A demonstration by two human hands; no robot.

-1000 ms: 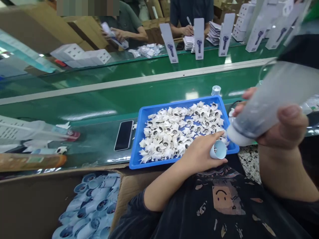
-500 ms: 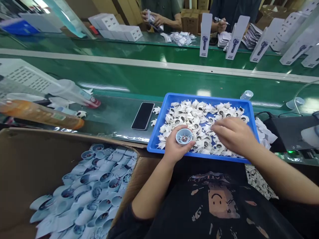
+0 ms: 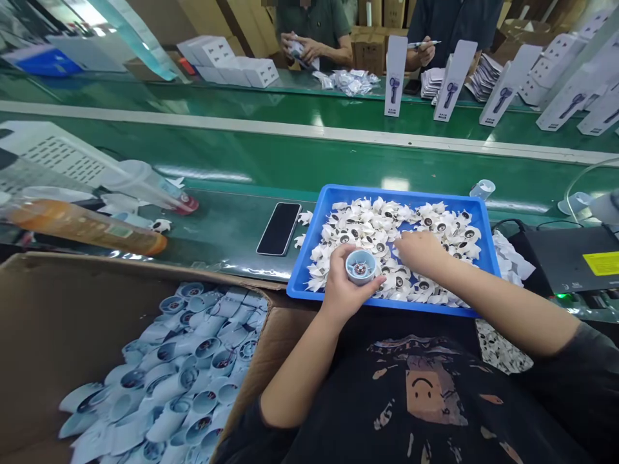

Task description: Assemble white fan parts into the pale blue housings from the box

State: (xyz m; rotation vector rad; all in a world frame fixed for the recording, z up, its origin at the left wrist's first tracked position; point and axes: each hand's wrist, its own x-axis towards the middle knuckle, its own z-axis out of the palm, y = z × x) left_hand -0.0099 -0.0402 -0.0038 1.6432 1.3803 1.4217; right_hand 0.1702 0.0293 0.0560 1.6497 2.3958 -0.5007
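- Left hand (image 3: 342, 283): fingers curled around the outside of a pale-blue cylindrical housing (image 3: 361, 266), gripping it.
- Pale-blue cylindrical housing: one, held over the near edge of the tray, open end facing up; a round centre with spokes and reddish parts visible inside.
- Right hand (image 3: 420, 250): fingers bunched together and pointing down among the white pieces, just right of the housing; cannot tell whether they grip one.
- White bladed pieces (image 3: 362, 216): many, heaped loose, several showing dark round centres.
- Blue tray (image 3: 411, 307): one, shallow, beneath both hands, containing the white pieces.
- Phone (image 3: 279, 229): one, dark screen up, left of the tray; a few loose white pieces between the two.
- Clear cup (image 3: 482, 189): one, just beyond the tray's far right corner.
- Black device (image 3: 570, 258): one, yellow label, green light, right of the tray.
- Cardboard box (image 3: 43, 309): one, open, near left, with many pale-blue housings (image 3: 188, 380) jumbled inside.
- Orange bottle (image 3: 87, 225): one, lying on its side, far left.
- Printed cartons (image 3: 395, 77): a spaced row, standing across the green bench (image 3: 271, 154).
- Co-workers: two, beyond the bench, one holding a pen (image 3: 424, 44).
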